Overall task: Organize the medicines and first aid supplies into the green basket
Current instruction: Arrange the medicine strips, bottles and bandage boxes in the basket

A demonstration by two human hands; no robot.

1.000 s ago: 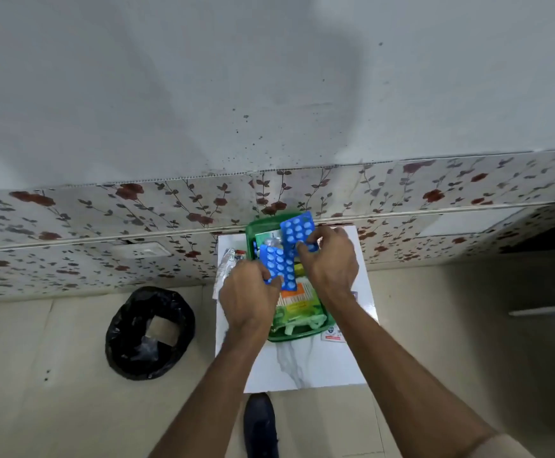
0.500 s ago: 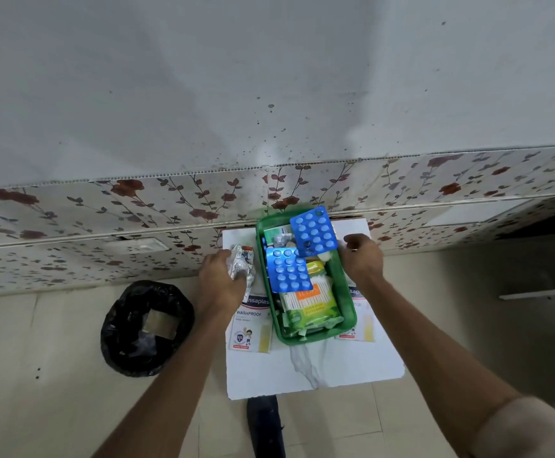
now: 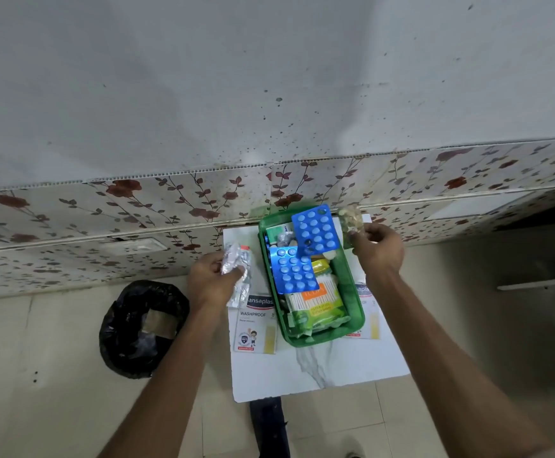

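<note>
The green basket [image 3: 352, 292] stands on a small white marble-top table [image 3: 319, 371] against the wall. Two blue blister packs [image 3: 314, 231] [image 3: 294, 271] lie on top of its contents, over a cotton-swab pack [image 3: 316, 300] and green wrappers. My left hand [image 3: 208, 284], left of the basket, grips silver foil strips [image 3: 236, 264]. My right hand [image 3: 377, 249], at the basket's far right corner, holds up a clear packet of pale tablets [image 3: 350, 218]. One plaster box [image 3: 256, 323] lies left of the basket; another [image 3: 367, 312] lies partly hidden behind its right side.
A black bin bag [image 3: 142, 327] sits on the tiled floor left of the table. The floral-tiled wall [image 3: 170, 206] runs right behind the table. A dark table leg or shoe [image 3: 268, 424] shows below the table's front edge.
Both hands left the blue blister packs in the basket and moved outward. The left took hold of the foil strips; the right lifted the tablet packet from the table's right side.
</note>
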